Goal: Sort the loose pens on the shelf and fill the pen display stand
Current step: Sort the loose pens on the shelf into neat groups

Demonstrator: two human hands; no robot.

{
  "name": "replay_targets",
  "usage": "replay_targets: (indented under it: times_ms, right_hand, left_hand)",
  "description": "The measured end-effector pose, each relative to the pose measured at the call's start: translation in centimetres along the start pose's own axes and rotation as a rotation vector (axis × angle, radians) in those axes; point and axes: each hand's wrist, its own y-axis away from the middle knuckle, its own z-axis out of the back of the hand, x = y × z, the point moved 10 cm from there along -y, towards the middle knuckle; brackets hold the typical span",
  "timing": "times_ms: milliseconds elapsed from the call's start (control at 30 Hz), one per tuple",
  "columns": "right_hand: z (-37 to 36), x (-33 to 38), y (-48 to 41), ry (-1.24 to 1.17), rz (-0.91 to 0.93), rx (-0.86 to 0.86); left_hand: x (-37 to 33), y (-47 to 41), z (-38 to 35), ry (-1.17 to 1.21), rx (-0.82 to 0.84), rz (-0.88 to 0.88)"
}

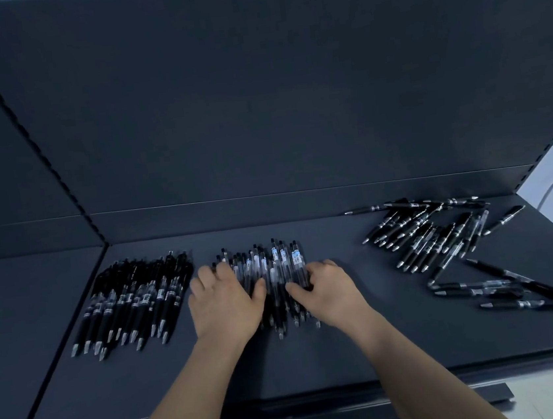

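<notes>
- The dark grey metal shelf [319, 352] carried three groups of pens, side by side.
- The bunch of clear-barrelled pens [276, 268] with white labels lay at the shelf's centre, tips toward 6 o'clock and clicker ends toward 12 o'clock.
- The left hand [225, 301] sat on the 9 o'clock side of that bunch. Its fingers were bent over the bunch's left edge and its thumb lay across the barrels, so it gripped the outer pens.
- The right hand [329, 289] mirrored it on the 3 o'clock side, fingers curled down against the right edge and thumb on top of the barrels, holding that side. Motion blur hid the fingertips of both hands.
- The tidy pile of black rubber-grip pens [134, 301] lay at 9 o'clock from the hands, just beside the left hand. Its silver tips pointed toward 7 o'clock.
- The loose scatter of black pens with silver bands [443, 235] lay at 2 to 3 o'clock, well apart from the right hand. Several lay crossed over one another at mixed angles, and a few strays lay nearer the front edge.
- The dark back panel [256, 108] rose behind the shelf at 12 o'clock.
</notes>
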Motion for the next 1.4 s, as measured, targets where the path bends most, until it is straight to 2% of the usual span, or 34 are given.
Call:
replay_targets:
  times_ms: [167,367,633,967,1167,1400]
  right_hand:
    - [-0.1,0.2,0.2,0.055,-0.002,0.005]
    - [0.4,-0.1,0.5,0.122,-0.031,0.015]
    - [-0.3,1.3,0.2,0.187,0.038,0.098]
    - [0.2,0.8,1.1,0.181,0.031,0.054]
    - [1.0,0.6,1.8,0.165,0.062,0.010]
    - [6.4,-2.5,3.2,0.165,0.131,-0.084]
  left_hand:
    - [-0.3,0.7,-2.4,0.111,0.118,0.013]
    - [-1.7,1.0,-3.2,0.175,0.090,-0.008]
    - [-1.0,1.1,-3.0,0.205,0.085,0.039]
    - [-0.7,1.2,-2.0,0.132,0.067,-0.001]
    - [-2.6,1.5,-0.2,0.080,-0.001,-0.086]
    - [-10.1,3.1,1.9,0.105,-0.099,-0.322]
